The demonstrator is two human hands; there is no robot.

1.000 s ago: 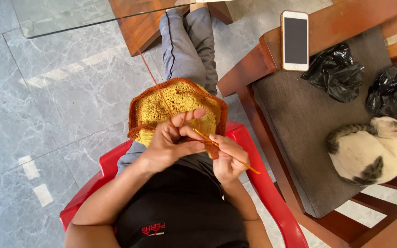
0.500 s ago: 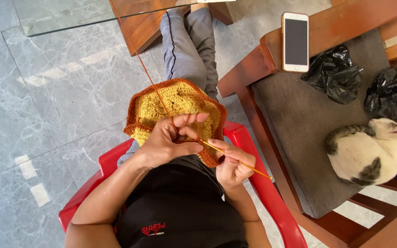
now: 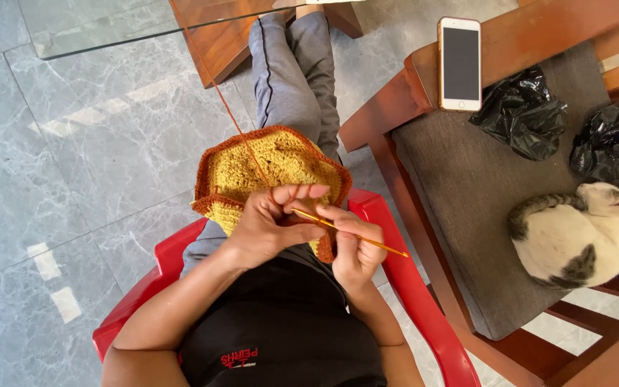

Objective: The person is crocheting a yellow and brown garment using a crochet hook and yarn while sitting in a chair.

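Viewed from above, seated in a red plastic chair, legs in grey trousers stretched forward.

Left hand: curled over the near edge of a crocheted piece (mustard-yellow centre, rust-orange border), thumb and fingers pinched together on the fabric at the working edge. Forefinger raised slightly, carrying the orange yarn strand, which runs from the fingertips up and away across the piece toward a wooden table base under a glass top.

Right hand: closed around a slim yellow crochet hook, fingers clamped on the shaft near its middle. Hook tip directed toward the left-hand fingertips, buried at the fabric edge just beside them; tail end projecting beyond the right-hand knuckles, out over the chair arm.

Crocheted piece: resting on the lap, spread beyond the fingers on the far side, near corner folded under the left palm.

Beyond the right hand, well apart: a wooden armchair with a grey-brown seat cushion. On its armrest, a white-framed phone, screen dark. On the cushion, two crumpled black plastic bags (the second partly cut off at the frame edge) and a curled white cat with grey tabby patches. Grey marble floor beyond the left hand.
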